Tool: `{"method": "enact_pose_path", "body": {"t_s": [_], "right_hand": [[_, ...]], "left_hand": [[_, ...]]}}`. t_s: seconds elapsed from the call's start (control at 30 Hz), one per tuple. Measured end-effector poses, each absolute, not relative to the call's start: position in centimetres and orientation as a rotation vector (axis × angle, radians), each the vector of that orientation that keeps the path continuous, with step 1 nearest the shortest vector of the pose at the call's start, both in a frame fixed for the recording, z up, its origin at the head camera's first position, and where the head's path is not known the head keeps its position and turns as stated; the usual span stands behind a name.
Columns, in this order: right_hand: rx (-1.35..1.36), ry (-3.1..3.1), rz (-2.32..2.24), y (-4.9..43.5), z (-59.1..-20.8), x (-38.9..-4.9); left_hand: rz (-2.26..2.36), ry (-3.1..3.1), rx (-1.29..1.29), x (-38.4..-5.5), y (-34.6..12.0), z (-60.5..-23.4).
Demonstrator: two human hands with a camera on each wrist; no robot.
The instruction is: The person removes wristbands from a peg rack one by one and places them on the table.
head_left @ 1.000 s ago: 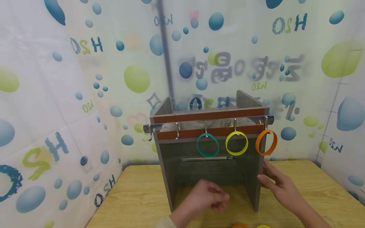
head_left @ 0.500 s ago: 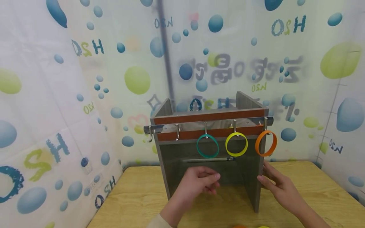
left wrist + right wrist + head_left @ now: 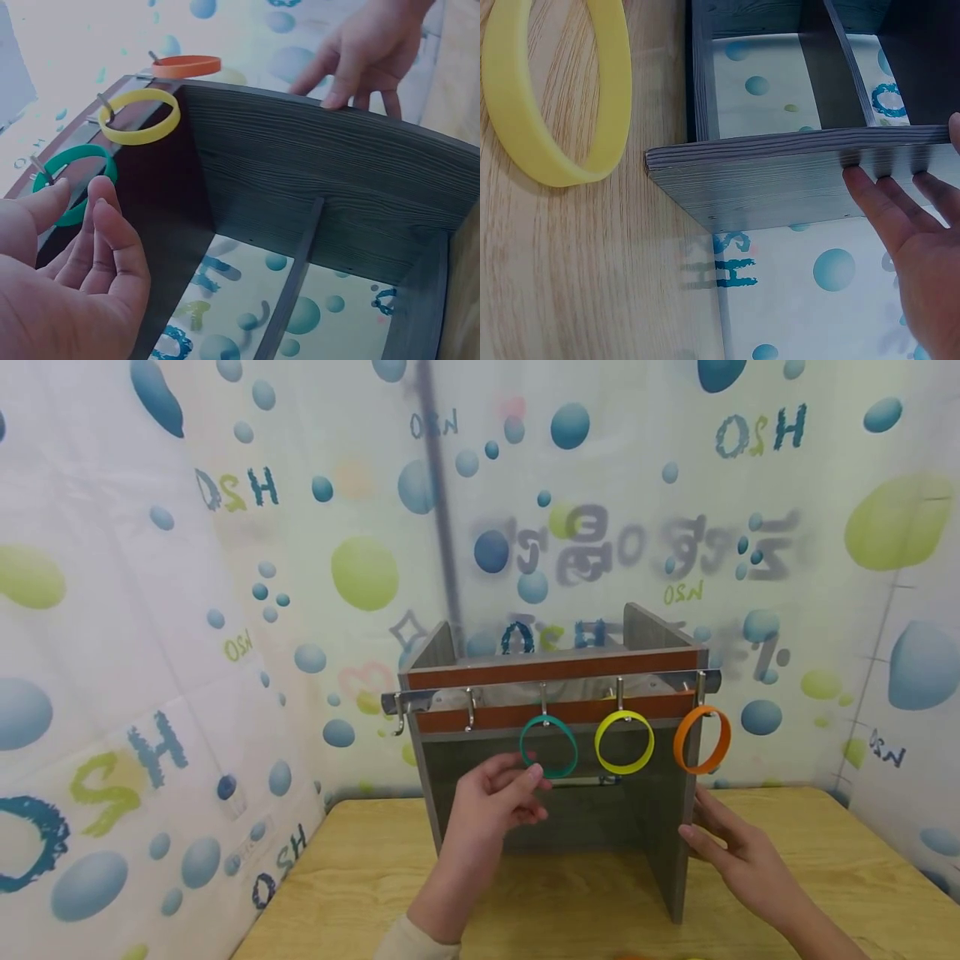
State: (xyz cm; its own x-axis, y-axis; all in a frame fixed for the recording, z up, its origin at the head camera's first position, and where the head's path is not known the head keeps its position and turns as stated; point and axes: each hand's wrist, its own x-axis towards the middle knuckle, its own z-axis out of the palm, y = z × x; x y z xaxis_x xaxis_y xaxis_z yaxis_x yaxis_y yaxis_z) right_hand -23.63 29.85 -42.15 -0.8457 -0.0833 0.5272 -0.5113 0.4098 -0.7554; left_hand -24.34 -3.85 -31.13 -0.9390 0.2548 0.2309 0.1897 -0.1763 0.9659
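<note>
Head view: R hand fingertips are hidden behind side panel, & orange item is mostly cut by btm edge. L hand hides pt of teal band, contact unclear. In R wrist view, yellow band runs off top.

Perhaps a makeshift booth: bubble-printed H2O curtains around three sides of a wood-grained table.
</note>
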Motion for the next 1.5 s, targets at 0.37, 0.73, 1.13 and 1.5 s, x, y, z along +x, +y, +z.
{"method": "enact_pose_path", "body": {"t_s": [0.37,0.73,1.13,1.5], "right_hand": [[0.533,-2.253,1.417,29.7,-42.2,-23.7],[0.528,-2.256,1.433,29.6,-41.9,-23.6],[0.517,-2.260,1.444,29.7,-42.0,-23.7],[0.531,-2.239,1.461,29.9,-42.4,-23.7]], "left_hand": [[2.393,1.957,0.553,-24.0,-4.0,-30.5],[2.422,1.948,0.555,-24.0,-4.2,-29.9],[2.481,1.915,0.564,-24.0,-4.3,-29.3],[2.469,1.926,0.572,-24.0,-4.4,-29.9]]}}
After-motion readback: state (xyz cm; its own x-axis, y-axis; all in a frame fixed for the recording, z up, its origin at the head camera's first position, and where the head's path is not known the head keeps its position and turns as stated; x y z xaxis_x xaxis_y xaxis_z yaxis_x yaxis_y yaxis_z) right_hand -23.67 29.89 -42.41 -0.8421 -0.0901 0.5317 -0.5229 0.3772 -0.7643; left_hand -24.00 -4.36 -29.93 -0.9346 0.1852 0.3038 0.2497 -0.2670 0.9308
